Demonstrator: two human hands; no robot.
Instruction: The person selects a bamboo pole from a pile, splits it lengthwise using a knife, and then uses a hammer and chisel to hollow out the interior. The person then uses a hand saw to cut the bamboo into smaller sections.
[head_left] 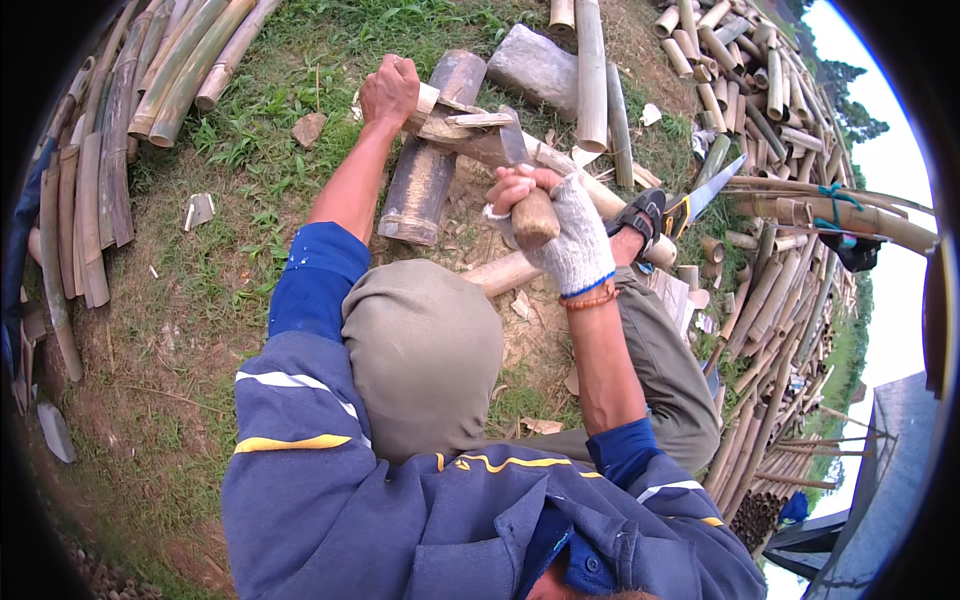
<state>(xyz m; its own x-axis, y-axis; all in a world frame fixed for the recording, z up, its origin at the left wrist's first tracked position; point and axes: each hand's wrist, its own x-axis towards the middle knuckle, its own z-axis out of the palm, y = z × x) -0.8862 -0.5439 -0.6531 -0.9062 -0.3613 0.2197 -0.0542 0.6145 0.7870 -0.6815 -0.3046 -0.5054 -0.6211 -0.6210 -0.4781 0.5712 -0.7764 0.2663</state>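
My bare left hand (390, 92) is closed round the near end of a split bamboo piece (425, 102) that reaches to the right. Across a thick, dark bamboo log (416, 190) on the ground lies this piece. My right hand (560, 220), in a white fingerless knitted glove, grips a wooden-handled knife (535, 221). Its broad metal blade (514, 138) points away from me, at the bamboo's right part; whether it touches is unclear. A pale bamboo strip (478, 119) lies beside the blade.
A grey stone block (535, 72) sits beyond the log. Right of my right hand, a saw (712, 190) stands near my sandalled foot (640, 220). Bamboo poles (590, 80) lie ahead, with cut bamboo piled (770, 80) at right and poles (190, 70) at left.
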